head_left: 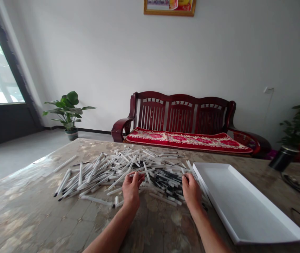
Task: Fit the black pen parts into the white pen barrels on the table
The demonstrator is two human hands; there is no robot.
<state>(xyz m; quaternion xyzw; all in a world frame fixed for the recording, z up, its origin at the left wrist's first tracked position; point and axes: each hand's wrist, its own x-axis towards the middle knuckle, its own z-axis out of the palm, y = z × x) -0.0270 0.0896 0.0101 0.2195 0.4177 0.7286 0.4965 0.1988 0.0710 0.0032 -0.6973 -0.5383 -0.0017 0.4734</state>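
Note:
A wide heap of white pen parts [94, 175], some with dark ends, is spread over the table. My left hand [132, 188] is at the near side of the heap, with thumb and fingers pinched on a slim white pen barrel [148, 170] that points right. My right hand [191, 189] is closed at the heap's right edge; a short pale piece shows at its fingertips, too small to make out. Between my hands lies a pile of black pen parts [168, 181].
A shallow white box [247, 203] stands on the patterned table [47, 225] to the right of my right hand. Farther right are a black cylinder [283, 158] and a dark cable [293, 184]. A wooden bench [181, 114] and a potted plant [69, 109] stand beyond the table.

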